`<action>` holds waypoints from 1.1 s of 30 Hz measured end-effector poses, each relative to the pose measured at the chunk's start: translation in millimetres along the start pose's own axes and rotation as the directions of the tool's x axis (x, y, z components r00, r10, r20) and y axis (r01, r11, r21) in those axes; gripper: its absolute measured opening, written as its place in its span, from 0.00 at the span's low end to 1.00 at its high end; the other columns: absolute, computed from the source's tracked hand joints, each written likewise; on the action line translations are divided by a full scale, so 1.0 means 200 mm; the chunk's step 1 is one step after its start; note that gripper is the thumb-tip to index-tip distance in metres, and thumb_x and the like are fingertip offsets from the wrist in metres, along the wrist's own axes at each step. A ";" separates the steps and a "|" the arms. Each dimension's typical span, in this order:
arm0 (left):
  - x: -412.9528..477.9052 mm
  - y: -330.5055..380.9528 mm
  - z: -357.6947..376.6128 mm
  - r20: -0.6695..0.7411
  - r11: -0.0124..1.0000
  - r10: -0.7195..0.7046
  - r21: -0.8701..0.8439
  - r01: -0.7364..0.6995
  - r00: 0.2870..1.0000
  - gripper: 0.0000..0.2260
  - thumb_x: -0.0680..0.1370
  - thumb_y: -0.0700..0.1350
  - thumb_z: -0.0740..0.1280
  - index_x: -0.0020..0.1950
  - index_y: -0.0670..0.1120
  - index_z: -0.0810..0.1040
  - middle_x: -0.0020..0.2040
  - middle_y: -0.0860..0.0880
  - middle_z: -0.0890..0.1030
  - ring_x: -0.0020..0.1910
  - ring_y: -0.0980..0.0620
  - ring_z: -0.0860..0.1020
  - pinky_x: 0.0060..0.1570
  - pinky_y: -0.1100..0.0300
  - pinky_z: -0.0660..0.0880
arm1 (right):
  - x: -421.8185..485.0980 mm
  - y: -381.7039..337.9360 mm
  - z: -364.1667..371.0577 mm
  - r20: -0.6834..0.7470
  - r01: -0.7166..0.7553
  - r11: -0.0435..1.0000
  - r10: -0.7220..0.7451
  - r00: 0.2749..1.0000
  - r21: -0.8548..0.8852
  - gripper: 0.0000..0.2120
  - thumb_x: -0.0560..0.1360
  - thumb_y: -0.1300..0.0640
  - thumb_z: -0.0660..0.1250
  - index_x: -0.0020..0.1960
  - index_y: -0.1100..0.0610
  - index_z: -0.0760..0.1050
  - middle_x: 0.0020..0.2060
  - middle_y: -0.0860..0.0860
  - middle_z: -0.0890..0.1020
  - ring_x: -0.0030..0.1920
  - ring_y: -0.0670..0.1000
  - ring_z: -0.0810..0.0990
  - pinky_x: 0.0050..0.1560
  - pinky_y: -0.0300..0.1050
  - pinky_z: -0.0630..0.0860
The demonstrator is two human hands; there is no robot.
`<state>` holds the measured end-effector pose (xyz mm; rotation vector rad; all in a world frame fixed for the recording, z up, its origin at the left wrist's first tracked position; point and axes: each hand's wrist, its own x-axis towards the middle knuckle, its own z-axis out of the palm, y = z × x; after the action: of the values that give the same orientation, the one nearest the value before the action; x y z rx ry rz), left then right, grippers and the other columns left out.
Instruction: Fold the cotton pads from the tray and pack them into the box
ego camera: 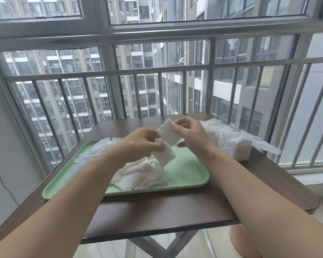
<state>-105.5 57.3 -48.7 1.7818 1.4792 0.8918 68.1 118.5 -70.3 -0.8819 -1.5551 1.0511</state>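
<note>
Hands [143, 141] [191, 138] pinch two pads [167, 134] [165, 155], one each, over one tray [186, 174].

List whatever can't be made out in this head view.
- Pile of pads on the tray: the left hand and its arm cover part, and the layers blur; no count possible.
- Box: the right hand hides its left end; how full it is stays unclear.
- Upper pad in the right hand, lower pad in the left hand: folds blurred, fingers cover edges.

Single head-worn wide-angle view, facing forward and down. Dark brown wooden table [157, 211] close at 6 o'clock; grey metal-barred window [157, 32] at 12 o'clock.
</note>
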 end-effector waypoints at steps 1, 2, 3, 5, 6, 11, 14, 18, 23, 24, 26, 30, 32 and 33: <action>0.00 -0.01 0.00 -0.032 0.999 0.007 -0.037 -0.009 0.999 0.09 0.68 0.45 0.72 0.46 0.46 0.81 0.42 0.47 0.83 0.43 0.49 0.80 0.47 0.52 0.77 | 0.00 0.00 0.00 0.008 -0.008 1.000 0.008 1.000 0.011 0.05 0.80 0.56 0.67 0.49 0.57 0.75 0.45 0.55 0.80 0.42 0.50 0.79 0.38 0.44 0.78; -0.01 -0.01 0.00 -0.059 0.998 0.018 -0.064 -0.022 0.998 0.08 0.70 0.44 0.74 0.48 0.46 0.81 0.43 0.47 0.84 0.45 0.49 0.81 0.49 0.51 0.79 | 0.00 0.00 0.00 0.016 -0.018 1.000 0.018 1.000 0.023 0.05 0.80 0.56 0.68 0.48 0.56 0.75 0.45 0.55 0.80 0.44 0.51 0.79 0.40 0.46 0.78; -0.01 -0.01 0.00 -0.087 0.996 0.031 -0.080 -0.038 0.996 0.06 0.73 0.42 0.74 0.49 0.46 0.81 0.45 0.46 0.85 0.46 0.49 0.82 0.50 0.50 0.80 | 0.00 0.01 -0.01 0.027 -0.030 0.999 0.029 0.999 0.036 0.05 0.79 0.55 0.68 0.48 0.56 0.75 0.45 0.56 0.80 0.44 0.52 0.80 0.42 0.49 0.79; -0.02 -0.01 0.01 -0.154 0.994 0.069 -0.072 -0.081 0.986 0.04 0.77 0.40 0.72 0.51 0.46 0.80 0.46 0.46 0.85 0.46 0.50 0.82 0.49 0.52 0.81 | 0.00 0.01 0.00 0.054 -0.051 0.997 0.048 0.997 0.056 0.05 0.79 0.55 0.69 0.47 0.55 0.76 0.45 0.56 0.81 0.45 0.53 0.80 0.44 0.53 0.80; -0.02 0.00 0.02 -0.190 0.992 0.090 -0.065 -0.104 0.978 0.04 0.77 0.41 0.72 0.51 0.47 0.80 0.46 0.47 0.85 0.45 0.51 0.82 0.47 0.53 0.81 | 0.00 0.01 0.00 0.069 -0.057 0.997 0.052 0.996 0.060 0.05 0.79 0.55 0.69 0.46 0.55 0.76 0.45 0.55 0.81 0.44 0.52 0.80 0.43 0.52 0.80; -0.01 0.00 0.03 -0.292 0.985 0.136 -0.066 -0.162 0.947 0.04 0.76 0.43 0.74 0.47 0.49 0.80 0.46 0.45 0.85 0.42 0.50 0.82 0.41 0.53 0.82 | -0.03 0.00 -0.01 0.180 -0.084 0.993 0.067 0.981 0.084 0.05 0.80 0.55 0.69 0.48 0.56 0.76 0.43 0.54 0.82 0.42 0.50 0.81 0.38 0.45 0.79; 0.00 0.00 0.04 -0.324 0.983 0.141 -0.063 -0.170 0.935 0.05 0.75 0.43 0.75 0.47 0.48 0.81 0.46 0.44 0.85 0.40 0.50 0.82 0.38 0.55 0.81 | -0.04 -0.01 -0.01 0.235 -0.110 0.987 0.079 0.969 0.119 0.05 0.79 0.55 0.69 0.48 0.57 0.76 0.42 0.53 0.82 0.43 0.51 0.82 0.39 0.47 0.80; 0.01 0.00 0.04 -0.354 0.983 0.149 -0.049 -0.177 0.923 0.06 0.75 0.45 0.76 0.47 0.48 0.81 0.43 0.46 0.84 0.38 0.51 0.81 0.37 0.56 0.81 | -0.04 -0.02 -0.01 0.264 -0.134 0.973 0.082 0.961 0.187 0.04 0.80 0.57 0.68 0.48 0.57 0.76 0.42 0.54 0.82 0.45 0.54 0.82 0.42 0.51 0.82; 0.01 0.01 0.04 -0.403 0.983 0.171 0.015 -0.181 0.899 0.10 0.72 0.48 0.78 0.47 0.48 0.79 0.43 0.49 0.82 0.37 0.52 0.79 0.32 0.59 0.78 | -0.06 -0.04 0.00 0.281 -0.127 0.962 0.057 0.958 0.240 0.08 0.78 0.54 0.70 0.48 0.58 0.74 0.44 0.55 0.81 0.46 0.56 0.83 0.43 0.52 0.82; 0.01 0.01 0.04 -0.407 0.983 0.176 0.024 -0.183 0.896 0.12 0.71 0.50 0.79 0.47 0.48 0.79 0.44 0.50 0.82 0.39 0.52 0.80 0.34 0.59 0.77 | -0.06 -0.05 0.00 0.288 -0.116 0.964 0.044 0.957 0.239 0.10 0.76 0.53 0.71 0.48 0.58 0.74 0.44 0.56 0.82 0.47 0.56 0.83 0.43 0.52 0.82; 0.00 0.02 0.03 -0.410 0.983 0.178 0.032 -0.181 0.895 0.17 0.69 0.53 0.80 0.51 0.49 0.78 0.48 0.52 0.82 0.43 0.53 0.82 0.40 0.60 0.78 | -0.08 -0.07 -0.01 0.296 -0.090 0.971 0.021 0.955 0.223 0.14 0.71 0.53 0.75 0.48 0.59 0.74 0.46 0.57 0.83 0.47 0.56 0.84 0.42 0.51 0.81; -0.03 0.05 0.00 -0.310 0.962 0.103 -0.209 -0.173 0.945 0.16 0.71 0.46 0.79 0.56 0.48 0.78 0.50 0.47 0.85 0.49 0.49 0.85 0.46 0.54 0.83 | -0.08 -0.15 -0.04 0.314 -0.055 0.980 -0.007 0.949 0.189 0.15 0.68 0.63 0.77 0.49 0.61 0.74 0.52 0.66 0.83 0.48 0.59 0.85 0.42 0.52 0.82; -0.06 0.07 -0.01 -0.258 0.943 0.100 -0.283 -0.174 0.961 0.11 0.74 0.43 0.76 0.55 0.45 0.80 0.47 0.46 0.87 0.47 0.48 0.86 0.42 0.57 0.82 | -0.08 -0.20 -0.07 0.337 -0.030 0.993 -0.010 0.942 0.114 0.13 0.69 0.66 0.76 0.48 0.61 0.74 0.55 0.68 0.82 0.49 0.60 0.84 0.47 0.56 0.83; -0.07 0.08 -0.02 -0.246 0.939 0.106 -0.295 -0.178 0.963 0.10 0.75 0.44 0.75 0.54 0.44 0.81 0.46 0.46 0.87 0.47 0.49 0.86 0.41 0.59 0.82 | -0.08 -0.23 -0.09 0.360 -0.014 0.998 -0.009 0.933 0.062 0.13 0.69 0.65 0.76 0.48 0.62 0.74 0.54 0.68 0.82 0.49 0.59 0.84 0.51 0.58 0.82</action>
<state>-102.0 40.4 -35.5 1.6034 1.2650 1.3644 87.3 90.4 -30.3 -0.6714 -1.8103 1.3121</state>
